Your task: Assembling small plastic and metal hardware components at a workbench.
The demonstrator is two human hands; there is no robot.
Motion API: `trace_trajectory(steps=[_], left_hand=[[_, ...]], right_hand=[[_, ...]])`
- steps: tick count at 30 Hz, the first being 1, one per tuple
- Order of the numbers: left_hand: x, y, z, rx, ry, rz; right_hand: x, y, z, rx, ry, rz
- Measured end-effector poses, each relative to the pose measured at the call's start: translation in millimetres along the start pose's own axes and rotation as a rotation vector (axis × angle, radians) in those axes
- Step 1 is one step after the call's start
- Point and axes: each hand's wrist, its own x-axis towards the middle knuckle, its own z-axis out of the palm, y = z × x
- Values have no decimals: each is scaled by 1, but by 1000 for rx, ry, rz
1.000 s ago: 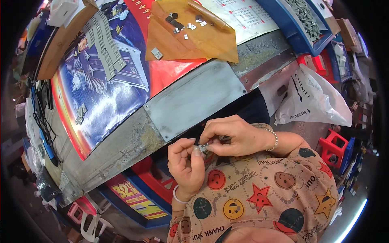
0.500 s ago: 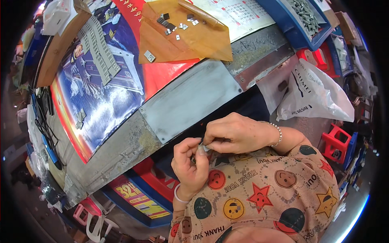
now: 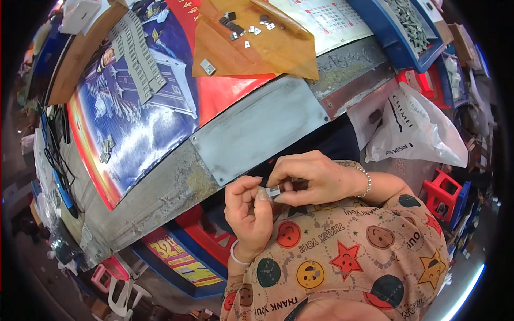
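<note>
A small grey rectangular part (image 3: 273, 191) with a dark square on its face is pinched between my two hands, just off the table's near edge. My left hand (image 3: 248, 211) grips its left end with thumb and fingers. Against its right end rest the thumb and fingertips of my right hand (image 3: 317, 179), curled round it. A similar grey rectangular part (image 3: 207, 67) lies on the amber sheet (image 3: 257, 61), below several small dark and silvery pieces (image 3: 231, 24).
A pale metal plate (image 3: 262, 128) is fixed at the table edge. Rows of grey parts (image 3: 136, 59) and a small pile (image 3: 107, 148) lie on the poster. A blue bin (image 3: 412, 32) of grey parts stands far right, above a white plastic bag (image 3: 412, 128). Red stools (image 3: 443, 193) flank me.
My right fingers have loosened and shifted slightly, so more of the grey part's face shows. My left hand keeps its grip. The whole view has shifted a little.
</note>
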Motion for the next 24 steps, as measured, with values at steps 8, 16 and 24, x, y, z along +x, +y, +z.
trace_trajectory(steps=[8, 16, 24], left_hand=[[1, -4, -8, -135, 8, -30], [1, 3, -13, -135, -28, -89], [5, 0, -22, 157, -24, 137]], right_hand=[[2, 2, 4, -33, -16, 8], [8, 1, 6, -57, -4, -7], [12, 2, 5, -62, 12, -56]])
